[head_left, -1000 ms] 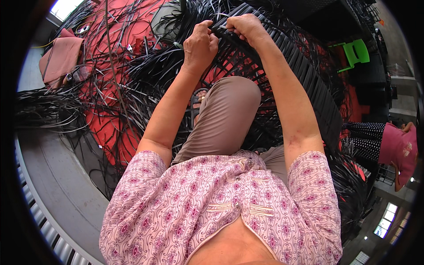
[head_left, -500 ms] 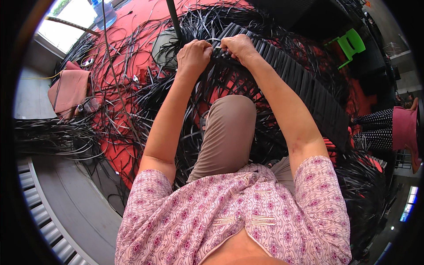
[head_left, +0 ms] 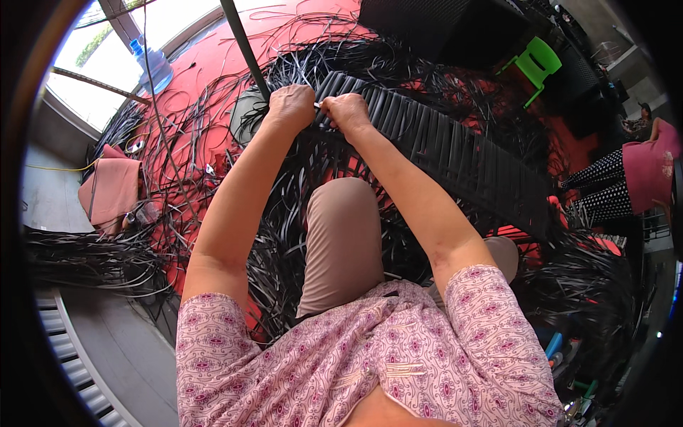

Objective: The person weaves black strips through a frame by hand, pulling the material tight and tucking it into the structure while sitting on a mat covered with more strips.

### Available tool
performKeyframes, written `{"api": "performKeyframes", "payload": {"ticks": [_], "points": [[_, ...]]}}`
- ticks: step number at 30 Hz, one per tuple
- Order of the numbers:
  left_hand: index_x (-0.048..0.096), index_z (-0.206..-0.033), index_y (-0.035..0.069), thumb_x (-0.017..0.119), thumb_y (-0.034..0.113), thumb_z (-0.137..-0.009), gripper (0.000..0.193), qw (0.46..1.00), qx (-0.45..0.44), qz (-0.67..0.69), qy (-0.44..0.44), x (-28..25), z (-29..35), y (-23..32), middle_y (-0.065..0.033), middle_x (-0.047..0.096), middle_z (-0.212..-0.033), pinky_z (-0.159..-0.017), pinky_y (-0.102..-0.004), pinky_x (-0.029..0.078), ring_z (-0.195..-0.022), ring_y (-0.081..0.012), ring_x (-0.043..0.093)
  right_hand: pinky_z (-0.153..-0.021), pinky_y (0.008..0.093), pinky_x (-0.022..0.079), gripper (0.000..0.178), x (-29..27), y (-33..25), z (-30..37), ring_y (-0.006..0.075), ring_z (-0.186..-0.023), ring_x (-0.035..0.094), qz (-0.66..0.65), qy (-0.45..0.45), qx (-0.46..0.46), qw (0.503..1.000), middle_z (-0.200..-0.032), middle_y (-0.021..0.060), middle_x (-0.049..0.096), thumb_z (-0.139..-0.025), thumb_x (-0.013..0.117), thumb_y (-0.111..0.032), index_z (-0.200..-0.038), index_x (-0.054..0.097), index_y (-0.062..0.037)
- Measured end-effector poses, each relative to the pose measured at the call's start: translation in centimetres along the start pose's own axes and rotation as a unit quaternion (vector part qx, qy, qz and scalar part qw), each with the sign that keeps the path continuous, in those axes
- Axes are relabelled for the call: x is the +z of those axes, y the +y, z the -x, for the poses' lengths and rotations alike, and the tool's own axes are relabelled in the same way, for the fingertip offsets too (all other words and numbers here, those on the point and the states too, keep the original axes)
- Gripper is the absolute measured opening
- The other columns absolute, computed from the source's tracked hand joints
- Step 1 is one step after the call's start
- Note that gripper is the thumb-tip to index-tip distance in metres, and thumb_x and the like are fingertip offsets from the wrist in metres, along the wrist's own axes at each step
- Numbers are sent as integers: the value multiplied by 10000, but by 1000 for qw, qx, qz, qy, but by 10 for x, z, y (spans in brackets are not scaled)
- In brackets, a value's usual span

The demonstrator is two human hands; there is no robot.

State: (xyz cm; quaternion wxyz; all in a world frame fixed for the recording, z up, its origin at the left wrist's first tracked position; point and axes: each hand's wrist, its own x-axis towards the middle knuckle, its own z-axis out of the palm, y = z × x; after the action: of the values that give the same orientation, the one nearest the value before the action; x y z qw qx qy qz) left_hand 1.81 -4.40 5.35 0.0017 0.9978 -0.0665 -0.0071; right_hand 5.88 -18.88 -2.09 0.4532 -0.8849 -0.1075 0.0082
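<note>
A long black woven panel (head_left: 445, 146) of broad slat-like rows slants from the upper middle toward the right. At its far left end, my left hand (head_left: 292, 107) is closed in a fist. Close beside it, my right hand (head_left: 346, 114) is pinched at the panel's edge. A short piece of flat strip (head_left: 318, 105), shiny and pale in the light, runs between the two hands, and both grip it. The fingertips are mostly hidden behind the knuckles. Loose black strips (head_left: 277, 185) hang and lie tangled below the panel, around my bent knee (head_left: 345, 228).
Black strips (head_left: 78, 249) are heaped across the red floor (head_left: 206, 78). A dark pole (head_left: 245, 46) stands just beyond my left hand. A green chair (head_left: 537, 62) is at the far right, near a person in a pink top (head_left: 647, 167). A water jug (head_left: 153, 67) stands far left.
The whole view has shifted, so hands and panel sit lower and further left. My right hand has come a little closer to my left. Both still grip the strip.
</note>
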Motion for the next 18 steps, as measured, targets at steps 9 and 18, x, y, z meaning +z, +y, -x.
{"api": "performKeyframes", "payload": {"ticks": [9, 18], "points": [[744, -864, 21, 674, 195, -767, 211, 1000, -8, 19, 19, -7, 1, 10, -221, 714, -951, -800, -438, 559, -915, -366, 704, -839, 377, 555, 354, -3, -11, 4, 329, -881, 723, -9, -15, 118, 993, -819, 193, 732, -687, 667, -330, -763, 747, 7], [751, -646, 87, 704, 135, -612, 75, 979, -47, 185, -74, 22, -26, -38, -138, 704, -694, -731, -380, 567, -734, -278, 711, -878, 363, 544, 338, -3, -29, -2, 295, -1004, 710, 39, -59, 188, 980, -994, 180, 740, -705, 709, -294, -889, 767, -17]]}}
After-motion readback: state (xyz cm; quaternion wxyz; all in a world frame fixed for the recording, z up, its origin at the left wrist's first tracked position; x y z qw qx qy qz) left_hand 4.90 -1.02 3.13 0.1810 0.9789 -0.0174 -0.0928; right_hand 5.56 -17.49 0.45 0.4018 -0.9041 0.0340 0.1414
